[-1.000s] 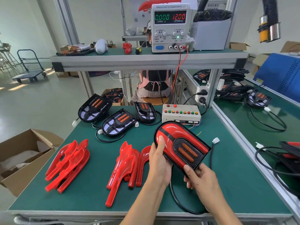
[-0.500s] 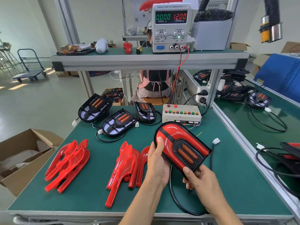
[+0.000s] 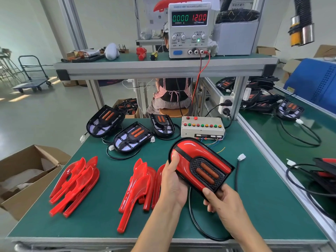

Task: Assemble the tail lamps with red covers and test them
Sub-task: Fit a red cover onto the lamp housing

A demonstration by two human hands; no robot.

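Since 1 second ago the tail lamp [image 3: 200, 165] is sitting almost where it was, only slightly turned, and both hands are keeping their hold on it. The left hand [image 3: 172, 180] is gripping the lamp's rounded end, thumb lying on the red cover [image 3: 189, 153]. The right hand [image 3: 221, 200] is pinching the squared end at 5 o'clock. The lamp is hovering above the green worktop [image 3: 254, 206], tilted, toward 1 o'clock from the loose red covers [image 3: 140, 184]. It is showing a glossy red shell in a black rim, with a black grille carrying 2 orange bars. Its black cable [image 3: 196, 222] is trailing below.
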